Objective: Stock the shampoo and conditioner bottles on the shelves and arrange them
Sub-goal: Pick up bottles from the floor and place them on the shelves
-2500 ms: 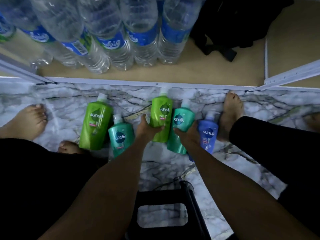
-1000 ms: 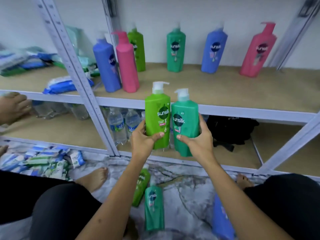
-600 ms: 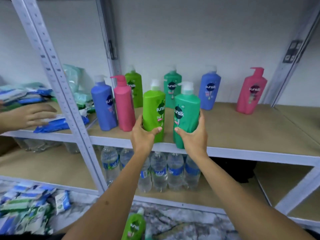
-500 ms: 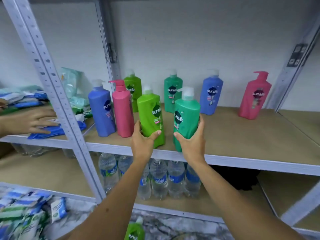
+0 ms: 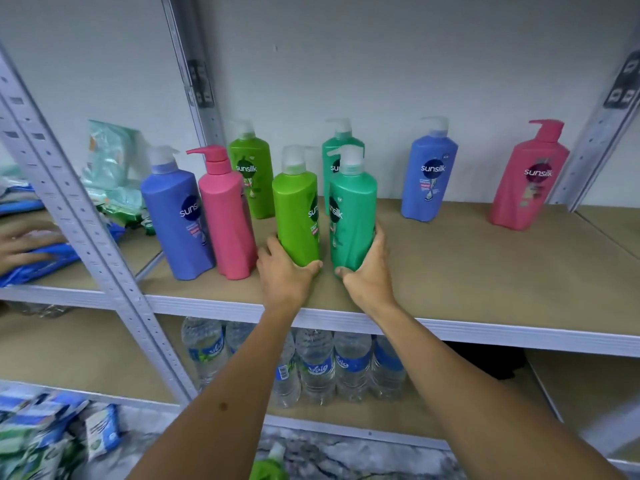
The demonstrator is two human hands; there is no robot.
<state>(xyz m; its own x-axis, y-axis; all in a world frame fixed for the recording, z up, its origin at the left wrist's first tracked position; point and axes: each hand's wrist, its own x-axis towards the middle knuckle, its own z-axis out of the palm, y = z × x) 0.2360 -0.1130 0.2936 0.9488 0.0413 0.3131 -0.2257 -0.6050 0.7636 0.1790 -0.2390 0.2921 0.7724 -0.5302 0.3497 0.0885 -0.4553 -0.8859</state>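
My left hand [image 5: 282, 271] grips the base of a light green pump bottle [image 5: 296, 209], and my right hand [image 5: 367, 271] grips a teal pump bottle [image 5: 353, 209] right beside it. Both bottles stand upright on the brown shelf board [image 5: 485, 271], in a front row next to a blue bottle [image 5: 176, 216] and a pink bottle [image 5: 225, 216]. Behind them, near the wall, stand a green bottle [image 5: 251, 174], a teal bottle [image 5: 334, 147] partly hidden, a blue bottle [image 5: 429, 174] and a pink bottle [image 5: 530, 181].
A perforated grey upright [image 5: 90, 237] divides the shelving on the left. Another person's hand [image 5: 24, 244] rests on blue packets there. Water bottles [image 5: 315, 365] fill the lower shelf. Packets [image 5: 45, 434] and a green bottle [image 5: 270, 465] lie on the marble floor.
I lifted the green and teal bottles from the floor up to the shelf. They now stand further in on the board, and my hands have slid down to their bases.
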